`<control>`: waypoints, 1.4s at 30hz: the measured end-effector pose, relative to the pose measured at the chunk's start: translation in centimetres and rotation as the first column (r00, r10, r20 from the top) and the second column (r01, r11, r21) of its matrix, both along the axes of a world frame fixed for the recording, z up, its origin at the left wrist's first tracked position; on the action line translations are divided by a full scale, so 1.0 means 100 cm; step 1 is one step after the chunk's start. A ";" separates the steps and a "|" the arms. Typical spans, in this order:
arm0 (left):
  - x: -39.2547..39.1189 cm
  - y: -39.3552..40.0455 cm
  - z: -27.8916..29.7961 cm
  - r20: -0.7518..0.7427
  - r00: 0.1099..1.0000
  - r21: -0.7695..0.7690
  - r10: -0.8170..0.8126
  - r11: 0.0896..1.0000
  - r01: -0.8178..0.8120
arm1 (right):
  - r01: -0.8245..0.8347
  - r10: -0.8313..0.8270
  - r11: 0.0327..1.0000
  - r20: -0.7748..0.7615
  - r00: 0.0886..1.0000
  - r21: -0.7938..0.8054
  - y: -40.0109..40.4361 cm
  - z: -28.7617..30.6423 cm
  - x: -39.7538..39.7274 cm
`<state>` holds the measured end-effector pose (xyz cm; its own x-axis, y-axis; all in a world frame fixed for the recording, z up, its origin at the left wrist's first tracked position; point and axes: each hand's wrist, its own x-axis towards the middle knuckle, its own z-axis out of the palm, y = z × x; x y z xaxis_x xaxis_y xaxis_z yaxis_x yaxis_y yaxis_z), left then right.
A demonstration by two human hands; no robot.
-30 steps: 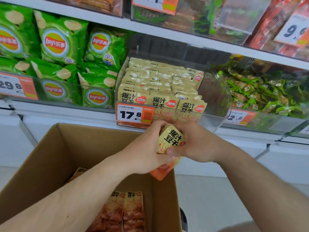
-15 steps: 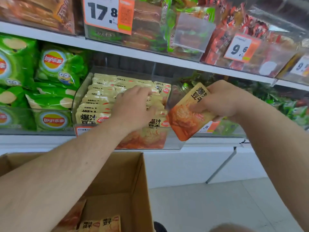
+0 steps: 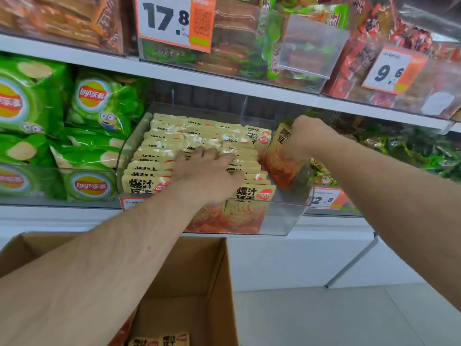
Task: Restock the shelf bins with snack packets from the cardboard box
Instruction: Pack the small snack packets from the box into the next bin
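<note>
Your left hand (image 3: 209, 171) presses flat, fingers spread, on the stacked rows to hold them back while your right hand (image 3: 306, 136), fingers clamped on a snack packet (image 3: 282, 158), lowers it into the clear bin's (image 3: 287, 218) right edge gap.

right hand (image 3: 305, 136) lowers packet (image 3: 280, 158) into bin (image 3: 287, 216); left hand (image 3: 209, 171) presses rows.

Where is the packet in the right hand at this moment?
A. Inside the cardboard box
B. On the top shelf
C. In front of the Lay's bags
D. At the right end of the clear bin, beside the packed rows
D: the right hand grips the yellow-and-orange snack packet inside the clear bin, right of the packed rows that the left hand rests on.
</note>
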<state>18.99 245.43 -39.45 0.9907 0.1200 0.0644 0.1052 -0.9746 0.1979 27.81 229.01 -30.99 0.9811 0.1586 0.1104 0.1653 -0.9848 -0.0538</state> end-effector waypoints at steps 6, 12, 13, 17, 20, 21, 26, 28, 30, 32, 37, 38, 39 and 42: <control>-0.001 0.001 -0.001 -0.014 1.000 -0.019 -0.011 1.000 0.010 | 0.020 -0.023 0.989 -0.016 1.000 -0.145 0.039 -0.026 0.050; 0.001 0.001 -0.002 -0.010 1.000 -0.017 -0.004 1.000 0.004 | 0.044 -0.019 0.897 0.061 0.998 -0.440 0.053 -0.044 0.091; 0.001 0.001 -0.002 -0.012 1.000 -0.017 -0.003 1.000 0.003 | 0.035 -0.003 0.879 0.067 0.998 -0.475 0.055 -0.046 0.095; -0.001 0.001 -0.003 -0.012 1.000 -0.021 -0.008 1.000 0.008 | -0.018 0.074 0.823 0.075 0.994 -0.567 0.060 -0.053 0.102; 0.000 0.001 -0.004 -0.011 1.000 -0.016 -0.012 1.000 0.011 | -0.017 0.094 0.827 0.108 0.990 -0.563 0.061 -0.055 0.106; 0.000 0.001 -0.004 -0.011 1.000 -0.019 -0.011 1.000 0.011 | -0.014 0.100 0.827 0.123 0.987 -0.562 0.062 -0.055 0.107; 0.000 0.000 -0.005 -0.002 1.000 -0.019 -0.010 1.000 0.010 | -0.011 0.206 0.762 0.226 0.952 -0.648 0.058 -0.064 0.106; 0.000 0.000 -0.005 -0.002 1.000 -0.014 -0.010 1.000 0.010 | -0.016 0.222 0.766 0.242 0.945 -0.642 0.055 -0.065 0.104; 0.000 0.000 -0.004 -0.005 1.000 -0.018 -0.009 1.000 0.009 | -0.021 0.230 0.783 0.258 0.939 -0.622 0.055 -0.064 0.103; -0.001 0.000 -0.004 -0.010 1.000 -0.019 -0.008 1.000 0.007 | -0.024 0.238 0.797 0.277 0.931 -0.603 0.054 -0.063 0.103; -0.001 0.000 -0.004 0.001 1.000 -0.036 -0.005 0.999 0.005 | -0.057 0.253 0.822 0.272 0.928 -0.567 0.052 -0.059 0.106; -0.001 0.000 -0.004 0.004 1.000 -0.039 -0.004 0.999 0.004 | -0.069 0.252 0.830 0.263 0.931 -0.554 0.050 -0.057 0.104; -0.002 -0.001 -0.003 0.005 1.000 -0.041 -0.003 0.999 0.004 | -0.077 0.250 0.839 0.255 0.934 -0.539 0.048 -0.054 0.102; -0.004 -0.002 -0.001 0.015 1.000 -0.056 0.001 0.998 0.000 | -0.096 0.233 0.880 0.247 0.941 -0.465 0.039 -0.045 0.085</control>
